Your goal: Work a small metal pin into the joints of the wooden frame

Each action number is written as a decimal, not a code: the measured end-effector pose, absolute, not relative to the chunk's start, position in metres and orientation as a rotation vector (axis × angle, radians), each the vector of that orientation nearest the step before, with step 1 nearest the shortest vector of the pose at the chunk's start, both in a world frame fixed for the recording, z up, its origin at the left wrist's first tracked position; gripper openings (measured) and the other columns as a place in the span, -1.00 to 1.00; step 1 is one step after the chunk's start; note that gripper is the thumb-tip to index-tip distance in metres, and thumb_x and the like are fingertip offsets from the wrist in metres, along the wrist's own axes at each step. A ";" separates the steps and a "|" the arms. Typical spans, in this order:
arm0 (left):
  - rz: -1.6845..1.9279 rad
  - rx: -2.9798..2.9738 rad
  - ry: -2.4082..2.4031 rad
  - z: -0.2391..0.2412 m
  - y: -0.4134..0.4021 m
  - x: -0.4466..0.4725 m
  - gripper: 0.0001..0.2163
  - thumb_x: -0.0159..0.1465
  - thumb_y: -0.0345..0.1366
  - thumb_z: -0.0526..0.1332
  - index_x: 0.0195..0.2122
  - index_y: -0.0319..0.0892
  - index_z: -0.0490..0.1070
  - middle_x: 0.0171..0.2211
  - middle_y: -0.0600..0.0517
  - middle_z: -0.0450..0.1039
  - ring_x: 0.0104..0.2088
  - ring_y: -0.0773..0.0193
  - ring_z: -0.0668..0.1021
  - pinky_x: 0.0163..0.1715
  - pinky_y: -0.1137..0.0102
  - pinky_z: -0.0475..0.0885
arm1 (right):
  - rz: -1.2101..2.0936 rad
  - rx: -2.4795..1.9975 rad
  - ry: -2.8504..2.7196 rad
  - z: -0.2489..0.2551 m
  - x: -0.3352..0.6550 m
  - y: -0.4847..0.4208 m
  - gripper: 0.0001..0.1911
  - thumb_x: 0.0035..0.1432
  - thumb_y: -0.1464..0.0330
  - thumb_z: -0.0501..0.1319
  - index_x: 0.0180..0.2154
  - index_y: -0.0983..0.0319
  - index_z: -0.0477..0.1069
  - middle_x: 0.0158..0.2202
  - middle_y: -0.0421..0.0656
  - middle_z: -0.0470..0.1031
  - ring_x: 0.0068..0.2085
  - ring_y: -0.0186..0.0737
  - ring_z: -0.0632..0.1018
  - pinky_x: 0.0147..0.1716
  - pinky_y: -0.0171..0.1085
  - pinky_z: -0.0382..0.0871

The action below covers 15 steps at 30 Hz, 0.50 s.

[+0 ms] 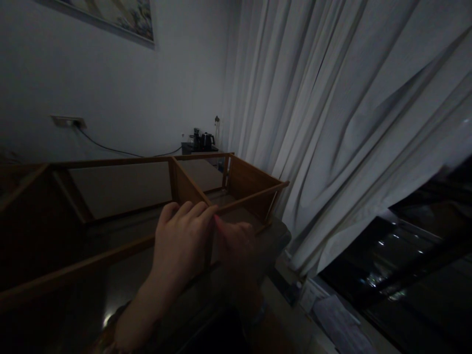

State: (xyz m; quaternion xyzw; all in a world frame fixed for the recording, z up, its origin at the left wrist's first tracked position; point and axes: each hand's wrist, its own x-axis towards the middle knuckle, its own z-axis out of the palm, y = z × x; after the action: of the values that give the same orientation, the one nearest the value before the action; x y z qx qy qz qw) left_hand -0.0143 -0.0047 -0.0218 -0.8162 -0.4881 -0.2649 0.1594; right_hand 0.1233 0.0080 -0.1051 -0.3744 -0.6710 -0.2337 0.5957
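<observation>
A wooden shelf frame (254, 191) stands on a dark tabletop (125, 275), with an upright divider board (186, 187) running toward me. My left hand (180, 241) rests on the near end of that divider, fingers curled over its top edge. My right hand (239, 246) is just right of it in shadow, fingertips touching the same joint where the front rail meets the divider. Whether the right hand grips anything is too dark to tell.
White curtains (332, 123) hang at the right, close to the frame's far corner. A kettle set (201, 141) sits on a small stand by the back wall. A cable (110, 149) runs from a wall socket. Papers (328, 314) lie low at the right.
</observation>
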 end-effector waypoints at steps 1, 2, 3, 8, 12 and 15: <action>-0.758 -2.336 -1.392 -0.022 -0.004 -0.015 -0.70 0.29 -0.46 0.15 0.01 -0.10 0.48 -0.18 0.02 0.57 -0.13 0.01 0.54 -0.10 0.04 0.26 | -0.534 -0.868 -1.561 -0.105 0.123 0.008 -0.70 0.38 0.44 0.12 0.08 0.13 0.45 -0.34 -0.19 0.60 -0.34 -0.25 0.52 -0.25 -0.19 0.38; -0.758 -2.339 -1.388 -0.022 -0.004 -0.015 -0.70 0.29 -0.46 0.16 0.01 -0.11 0.48 -0.18 0.02 0.57 -0.14 0.01 0.54 -0.10 0.04 0.26 | -0.527 -0.862 -1.567 -0.105 0.123 0.008 -0.70 0.39 0.44 0.11 0.08 0.14 0.45 -0.33 -0.18 0.60 -0.33 -0.25 0.52 -0.25 -0.20 0.38; -0.760 -2.340 -1.384 -0.022 -0.004 -0.015 -0.71 0.29 -0.46 0.16 0.01 -0.11 0.47 -0.18 0.02 0.57 -0.13 0.01 0.54 -0.11 0.04 0.26 | -0.513 -0.855 -1.582 -0.105 0.123 0.009 -0.68 0.39 0.44 0.08 0.10 0.15 0.43 -0.33 -0.17 0.59 -0.33 -0.24 0.51 -0.26 -0.20 0.37; -0.744 -2.345 -1.387 -0.020 -0.004 -0.014 -0.74 0.30 -0.45 0.16 -0.02 -0.10 0.48 -0.19 0.03 0.57 -0.13 0.01 0.54 -0.10 0.05 0.25 | -0.263 -0.891 -1.610 -0.112 0.121 0.012 -0.62 0.45 0.41 -0.09 0.17 0.14 0.34 -0.22 -0.12 0.57 -0.27 -0.23 0.54 -0.25 -0.21 0.41; -0.724 -2.367 -1.416 -0.017 -0.005 -0.012 -0.75 0.33 -0.41 0.13 -0.02 -0.07 0.47 -0.21 0.03 0.57 -0.15 0.02 0.54 -0.11 0.07 0.25 | 0.075 -0.957 -1.421 -0.118 0.121 0.012 -0.64 0.45 0.29 -0.05 0.21 0.13 0.25 -0.24 -0.15 0.53 -0.29 -0.24 0.55 -0.29 -0.23 0.44; -0.729 -2.372 -1.416 -0.015 -0.005 -0.011 -0.78 0.34 -0.38 0.13 -0.04 -0.08 0.48 -0.23 0.02 0.57 -0.16 0.01 0.54 -0.12 0.07 0.24 | 0.234 -0.868 -1.341 -0.116 0.123 0.010 -0.72 0.44 0.28 0.00 0.13 0.12 0.26 -0.45 -0.29 0.42 -0.46 -0.33 0.48 -0.44 -0.34 0.39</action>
State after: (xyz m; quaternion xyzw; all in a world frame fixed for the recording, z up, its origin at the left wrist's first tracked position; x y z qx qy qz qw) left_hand -0.0110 -0.0052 -0.0150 -0.8218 -0.4907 -0.2524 0.1418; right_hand 0.1225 0.0102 -0.1160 -0.3885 -0.6000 0.1045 0.6915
